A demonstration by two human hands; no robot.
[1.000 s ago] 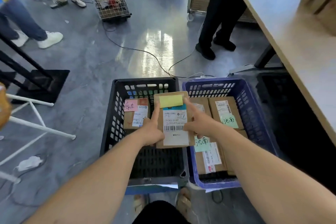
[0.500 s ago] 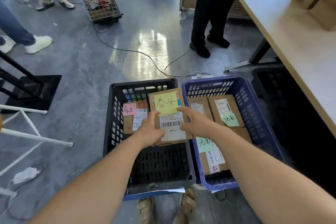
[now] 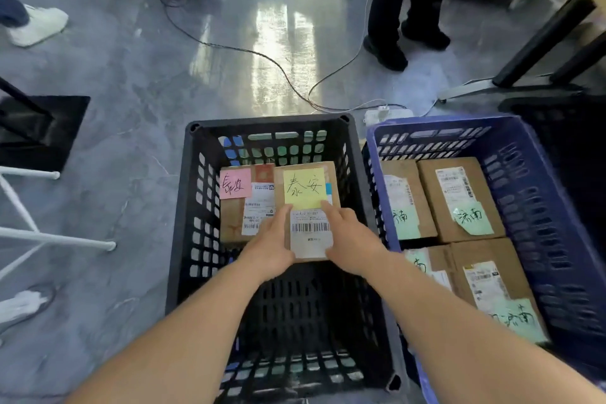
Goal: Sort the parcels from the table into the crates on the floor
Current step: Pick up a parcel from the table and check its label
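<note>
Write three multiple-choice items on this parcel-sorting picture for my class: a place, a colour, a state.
1. Where is the yellow-note parcel? A on the floor; B in the black crate; C on a shelf.
2. What colour are the notes in the blue crate? A pink; B yellow; C green.
3. What are the left hand and right hand doing? A both hang empty; B both hold the yellow-note parcel; C only one holds it.
Answers: 1 B, it is within the black walls, beside the pink-note parcel. 2 C, green notes show on the parcels there. 3 B, one hand grips each side.
</note>
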